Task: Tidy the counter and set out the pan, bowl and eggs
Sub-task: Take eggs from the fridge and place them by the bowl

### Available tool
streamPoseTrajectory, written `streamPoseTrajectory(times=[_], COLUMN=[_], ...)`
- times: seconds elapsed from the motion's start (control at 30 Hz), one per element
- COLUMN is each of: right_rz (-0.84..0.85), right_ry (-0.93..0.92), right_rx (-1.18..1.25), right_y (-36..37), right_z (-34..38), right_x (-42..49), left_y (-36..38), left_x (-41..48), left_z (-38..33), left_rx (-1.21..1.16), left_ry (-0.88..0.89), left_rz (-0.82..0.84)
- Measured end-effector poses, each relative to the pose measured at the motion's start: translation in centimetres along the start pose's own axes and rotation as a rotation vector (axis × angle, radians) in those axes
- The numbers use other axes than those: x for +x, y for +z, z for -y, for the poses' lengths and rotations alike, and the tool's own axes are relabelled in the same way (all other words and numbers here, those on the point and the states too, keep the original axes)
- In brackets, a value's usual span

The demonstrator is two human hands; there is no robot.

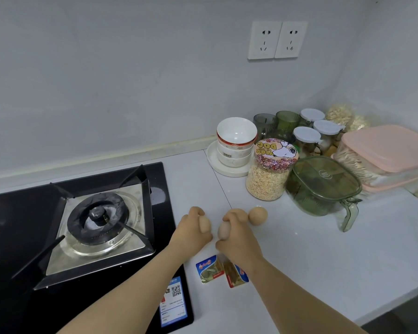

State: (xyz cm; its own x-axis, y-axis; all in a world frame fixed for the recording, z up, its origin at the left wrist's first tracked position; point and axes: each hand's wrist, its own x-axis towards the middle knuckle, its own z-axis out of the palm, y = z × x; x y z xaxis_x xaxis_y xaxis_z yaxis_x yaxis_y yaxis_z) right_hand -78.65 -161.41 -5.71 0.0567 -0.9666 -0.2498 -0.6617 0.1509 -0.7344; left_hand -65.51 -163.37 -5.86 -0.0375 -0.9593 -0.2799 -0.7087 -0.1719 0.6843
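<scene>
Holding one egg apiece, a person's two hands hover close together over the white counter (299,249), just right of the black gas stove (65,232). The left hand (191,231) is wrapped around a pale egg (205,224), and the right hand (239,233) is curled around a second egg (224,232); the two eggs face each other across a narrow gap. A third egg (258,215) rests on the counter just beyond the right hand, touching or nearly touching its knuckles. Two small butter packets (221,271) lie side by side on the counter beneath the right wrist. Farther back against the wall stands a stack of white bowls (235,143) on a white plate (223,171). To its right is a jar of oats (269,172) with a cartoon-dog lid, then a green lidded container (323,186) with a handle, a cluster of small jars (309,131) with white lids, and pink-lidded boxes (384,155) at the far right. A double wall socket (277,40) sits on the wall above
</scene>
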Motion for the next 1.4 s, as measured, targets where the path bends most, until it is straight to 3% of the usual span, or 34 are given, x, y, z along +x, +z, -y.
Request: streamPoseTrajectory(times=[0.2,0.37,0.53,0.73,1.4], right_rz=[-0.023,0.036,0.042,0.001,0.043], right_ry=[0.118,0.265,0.268,0.29,0.303], right_rx=[0.365,0.674,0.648,0.662,0.59], right_y=[-0.5,-0.8,-1.2,-1.4,-1.2], right_z=[0.5,0.8,1.1,1.3,0.6], right_x=[-0.4,-0.7,-1.2,-1.3,-1.4], left_y=[-0.8,-1.4,-1.6,-1.6,-0.8], left_x=[-1.0,-2.2,-3.2,-3.7,-3.9], left_z=[-0.9,-2.0,-2.6,-3.0,-2.5], left_rx=[-0.418,-0.822,-1.034,-1.046,-0.661], left_ry=[-0.117,-0.227,-0.305,-0.338,-0.265], left_rz=[-0.027,0.083,0.109,0.068,0.02])
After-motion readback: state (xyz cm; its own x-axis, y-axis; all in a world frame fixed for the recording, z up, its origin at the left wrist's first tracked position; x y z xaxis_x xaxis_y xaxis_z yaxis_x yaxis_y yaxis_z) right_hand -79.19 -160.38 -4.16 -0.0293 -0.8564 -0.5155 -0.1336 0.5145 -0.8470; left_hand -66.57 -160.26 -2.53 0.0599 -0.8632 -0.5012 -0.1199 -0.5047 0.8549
